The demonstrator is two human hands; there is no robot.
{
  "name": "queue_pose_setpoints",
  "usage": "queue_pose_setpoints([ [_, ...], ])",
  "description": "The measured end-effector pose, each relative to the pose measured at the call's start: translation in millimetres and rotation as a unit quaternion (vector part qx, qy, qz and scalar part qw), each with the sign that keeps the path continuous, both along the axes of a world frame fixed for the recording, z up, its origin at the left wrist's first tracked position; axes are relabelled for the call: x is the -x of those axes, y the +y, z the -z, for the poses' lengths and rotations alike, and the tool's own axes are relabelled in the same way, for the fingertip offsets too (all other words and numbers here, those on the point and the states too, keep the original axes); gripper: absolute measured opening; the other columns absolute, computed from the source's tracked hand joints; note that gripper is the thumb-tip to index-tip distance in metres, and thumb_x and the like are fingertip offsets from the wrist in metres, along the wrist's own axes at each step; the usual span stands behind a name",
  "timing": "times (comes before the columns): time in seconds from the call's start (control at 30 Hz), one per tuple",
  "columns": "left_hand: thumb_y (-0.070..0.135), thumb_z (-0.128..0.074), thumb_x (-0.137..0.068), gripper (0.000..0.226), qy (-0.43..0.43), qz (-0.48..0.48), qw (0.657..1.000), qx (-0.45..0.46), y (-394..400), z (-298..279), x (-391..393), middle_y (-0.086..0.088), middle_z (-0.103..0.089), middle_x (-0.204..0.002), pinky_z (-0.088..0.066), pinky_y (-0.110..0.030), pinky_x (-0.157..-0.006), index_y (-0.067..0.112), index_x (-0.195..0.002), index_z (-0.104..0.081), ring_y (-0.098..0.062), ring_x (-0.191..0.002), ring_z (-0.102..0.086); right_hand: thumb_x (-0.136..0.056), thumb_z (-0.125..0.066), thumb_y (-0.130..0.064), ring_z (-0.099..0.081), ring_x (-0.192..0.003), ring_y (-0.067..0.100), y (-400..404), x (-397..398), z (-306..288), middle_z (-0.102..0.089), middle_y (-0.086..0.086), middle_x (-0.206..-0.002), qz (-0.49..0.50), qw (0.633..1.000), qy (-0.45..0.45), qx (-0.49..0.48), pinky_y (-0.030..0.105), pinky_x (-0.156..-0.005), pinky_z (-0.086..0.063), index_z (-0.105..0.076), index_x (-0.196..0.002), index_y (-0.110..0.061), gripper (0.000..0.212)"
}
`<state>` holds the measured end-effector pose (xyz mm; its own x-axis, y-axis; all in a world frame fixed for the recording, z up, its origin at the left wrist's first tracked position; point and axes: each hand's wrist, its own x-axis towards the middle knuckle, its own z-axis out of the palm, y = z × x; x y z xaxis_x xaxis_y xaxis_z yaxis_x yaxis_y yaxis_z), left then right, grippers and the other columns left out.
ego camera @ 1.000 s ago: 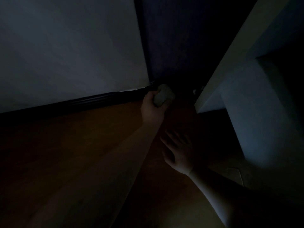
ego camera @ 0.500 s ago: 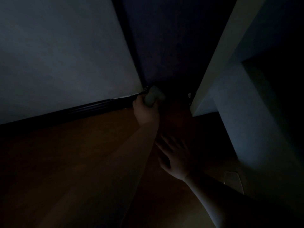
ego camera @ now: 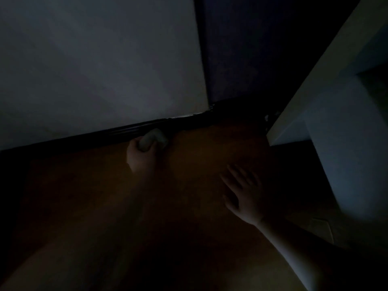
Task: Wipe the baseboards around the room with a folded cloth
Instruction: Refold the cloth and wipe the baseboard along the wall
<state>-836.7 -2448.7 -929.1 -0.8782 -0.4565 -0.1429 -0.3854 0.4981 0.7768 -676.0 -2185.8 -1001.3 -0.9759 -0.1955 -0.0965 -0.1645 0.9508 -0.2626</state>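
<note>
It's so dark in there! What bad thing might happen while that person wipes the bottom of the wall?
1. The room is very dim, so dust on the dark baseboard is hard to see and patches may get missed.
2. The left hand grips the cloth bunched up, so only a small part may touch the baseboard.
3. The right hand is spread on the wood floor for support, right beside the white furniture; it might bump it.

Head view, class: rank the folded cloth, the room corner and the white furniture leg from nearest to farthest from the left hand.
1. Folded cloth: gripped in the left hand, against the dark baseboard.
2. Room corner: farther right along the baseboard.
3. White furniture leg: far right, past the right hand that is spread on the floor.
</note>
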Motion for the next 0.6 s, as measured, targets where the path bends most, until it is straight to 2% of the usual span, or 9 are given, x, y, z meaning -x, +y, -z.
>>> queue_pose_setpoints([
  [0.13,0.028,-0.08,-0.077,0.039,0.001,0.013,1.0,0.013,-36,-1,13,-0.005,-0.069,-0.106,-0.053,-0.033,-0.079,0.02,-0.112,-0.065,-0.023,-0.097,-0.064,-0.092,-0.037,-0.059,-0.025,-0.146,0.027,-1,0,-2,-0.031,0.004,-0.159,0.006,1.0,0.013,0.004,0.054,-0.116,-0.021,-0.046,-0.145,-0.027,0.062],
  [0.23,0.029,-0.081,-0.073,0.043,0.008,0.005,1.0,0.011,-61,-1,19,-0.006,-0.069,-0.109,-0.055,-0.038,-0.086,0.022,-0.112,-0.066,-0.023,-0.099,-0.064,-0.094,-0.034,-0.059,-0.026,-0.146,0.027,-1,-1,-1,-0.033,0.006,-0.158,0.006,1.0,0.02,0.007,0.054,-0.115,-0.022,-0.047,-0.145,-0.024,0.063],
  [0.37,0.034,-0.079,-0.075,0.045,0.003,-0.049,0.999,0.018,-111,-4,17,-0.007,-0.068,-0.113,-0.055,-0.043,-0.088,0.021,-0.116,-0.064,-0.025,-0.102,-0.064,-0.097,-0.019,-0.062,-0.028,-0.144,0.031,2,-2,-1,-0.035,0.009,-0.156,-0.009,0.999,0.032,0.011,0.053,-0.115,-0.019,-0.044,-0.145,-0.023,0.067],
  [0.5,0.033,-0.077,-0.078,0.044,-0.005,-0.057,0.998,0.035,-158,-8,7,-0.008,-0.067,-0.113,-0.054,-0.041,-0.089,0.02,-0.117,-0.063,-0.027,-0.102,-0.064,-0.097,-0.019,-0.061,-0.026,-0.146,0.031,4,-2,0,-0.029,0.007,-0.159,-0.008,1.0,0.022,0.016,0.056,-0.114,-0.024,-0.032,-0.15,-0.027,0.064],
  [0.6,0.03,-0.078,-0.078,0.042,-0.006,-0.015,0.999,0.03,-175,-13,1,-0.005,-0.067,-0.108,-0.054,-0.037,-0.084,0.019,-0.116,-0.062,-0.026,-0.099,-0.065,-0.097,-0.018,-0.061,-0.026,-0.145,0.03,3,-2,1,-0.028,0.005,-0.159,-0.011,1.0,0.016,0.009,0.051,-0.116,-0.017,-0.031,-0.151,-0.027,0.065],
])
